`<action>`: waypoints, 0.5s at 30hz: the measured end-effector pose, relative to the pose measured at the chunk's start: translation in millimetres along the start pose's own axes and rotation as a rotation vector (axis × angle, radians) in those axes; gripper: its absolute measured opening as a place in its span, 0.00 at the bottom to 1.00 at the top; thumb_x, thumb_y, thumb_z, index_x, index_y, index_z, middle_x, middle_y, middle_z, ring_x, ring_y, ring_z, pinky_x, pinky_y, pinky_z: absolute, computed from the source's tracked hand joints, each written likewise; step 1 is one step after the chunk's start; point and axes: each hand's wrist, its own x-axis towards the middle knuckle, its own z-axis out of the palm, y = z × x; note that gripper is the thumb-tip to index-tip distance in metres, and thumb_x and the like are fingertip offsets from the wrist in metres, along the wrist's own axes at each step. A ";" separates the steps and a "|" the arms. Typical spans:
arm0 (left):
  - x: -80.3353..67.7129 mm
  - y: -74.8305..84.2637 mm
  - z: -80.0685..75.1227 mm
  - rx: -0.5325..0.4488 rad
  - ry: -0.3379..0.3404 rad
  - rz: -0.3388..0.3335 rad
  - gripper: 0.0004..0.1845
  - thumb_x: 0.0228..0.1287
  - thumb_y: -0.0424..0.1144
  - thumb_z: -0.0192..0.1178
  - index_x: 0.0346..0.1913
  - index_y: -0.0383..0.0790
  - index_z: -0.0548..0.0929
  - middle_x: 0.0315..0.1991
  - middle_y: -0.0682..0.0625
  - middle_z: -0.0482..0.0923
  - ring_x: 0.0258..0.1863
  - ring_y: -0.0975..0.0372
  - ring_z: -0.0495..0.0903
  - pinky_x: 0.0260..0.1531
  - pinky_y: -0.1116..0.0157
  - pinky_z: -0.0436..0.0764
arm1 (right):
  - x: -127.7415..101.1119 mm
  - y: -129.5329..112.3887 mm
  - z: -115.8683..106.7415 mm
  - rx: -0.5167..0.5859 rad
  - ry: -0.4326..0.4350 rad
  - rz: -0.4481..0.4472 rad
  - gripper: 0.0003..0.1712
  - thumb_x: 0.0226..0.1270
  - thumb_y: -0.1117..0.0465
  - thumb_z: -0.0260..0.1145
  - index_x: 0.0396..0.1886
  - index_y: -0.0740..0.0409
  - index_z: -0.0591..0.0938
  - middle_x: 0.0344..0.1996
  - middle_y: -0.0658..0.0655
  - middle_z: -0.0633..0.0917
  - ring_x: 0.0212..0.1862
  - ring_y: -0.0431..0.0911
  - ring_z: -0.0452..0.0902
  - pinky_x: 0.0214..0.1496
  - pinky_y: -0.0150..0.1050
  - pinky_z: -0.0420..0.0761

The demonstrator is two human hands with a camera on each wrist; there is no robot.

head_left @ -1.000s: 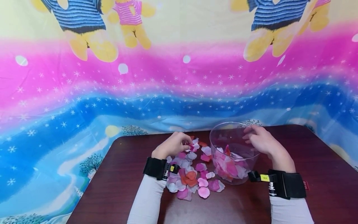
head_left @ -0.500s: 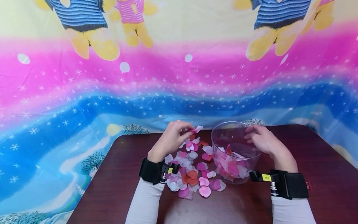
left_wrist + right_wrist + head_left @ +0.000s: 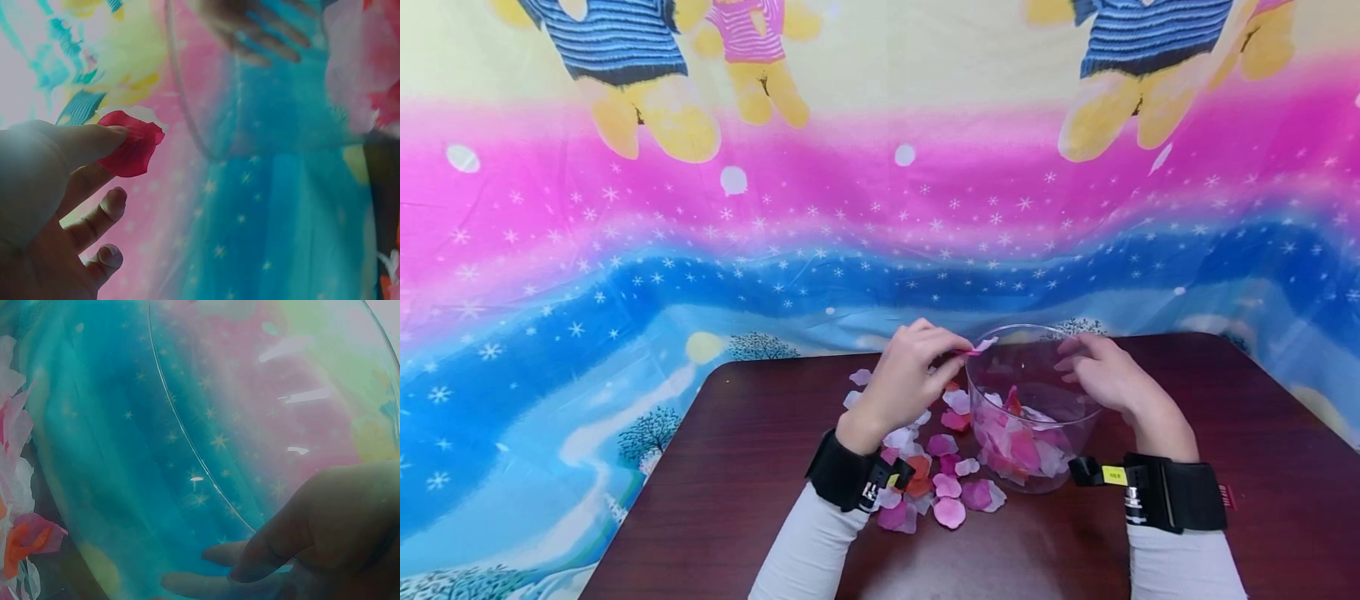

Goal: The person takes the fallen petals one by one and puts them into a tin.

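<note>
A clear plastic tub (image 3: 992, 367) stands on the dark wooden table (image 3: 737, 467), partly filled with pink, white and red petals (image 3: 1018, 446). My left hand (image 3: 917, 375) pinches a pink-red petal (image 3: 981, 345) at the tub's left rim; the left wrist view shows the petal (image 3: 132, 150) between thumb and forefinger. My right hand (image 3: 1101, 375) grips the tub's right rim, its fingers (image 3: 250, 562) against the wall. A loose heap of petals (image 3: 936, 467) lies on the table left of the tub.
A bright printed cloth (image 3: 775, 208) with bears and stars hangs behind the table and drapes down on both sides. The table's front edge runs out of view at the bottom. Black bands (image 3: 1172, 493) sit on both wrists.
My left hand has lifted a petal off the heap and carried it right and up to the tub's left rim. The right hand has stayed on the tub.
</note>
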 end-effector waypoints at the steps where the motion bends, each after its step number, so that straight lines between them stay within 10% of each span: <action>1: 0.5 2.2 3.1 0.006 -0.012 0.002 0.09 0.69 0.35 0.68 0.49 0.45 0.90 0.44 0.54 0.88 0.45 0.62 0.77 0.48 0.62 0.71 | -0.1 0.3 -0.2 0.002 0.000 0.000 0.24 0.79 0.66 0.40 0.68 0.76 0.64 0.60 0.80 0.76 0.61 0.72 0.74 0.44 0.51 0.85; 15: 0.9 14.7 24.7 0.113 -0.167 0.027 0.12 0.73 0.41 0.64 0.55 0.50 0.89 0.50 0.59 0.88 0.45 0.65 0.75 0.44 0.66 0.66 | 0.1 1.3 -0.6 -0.001 0.002 -0.008 0.23 0.79 0.66 0.40 0.66 0.75 0.65 0.59 0.79 0.77 0.61 0.72 0.74 0.44 0.51 0.85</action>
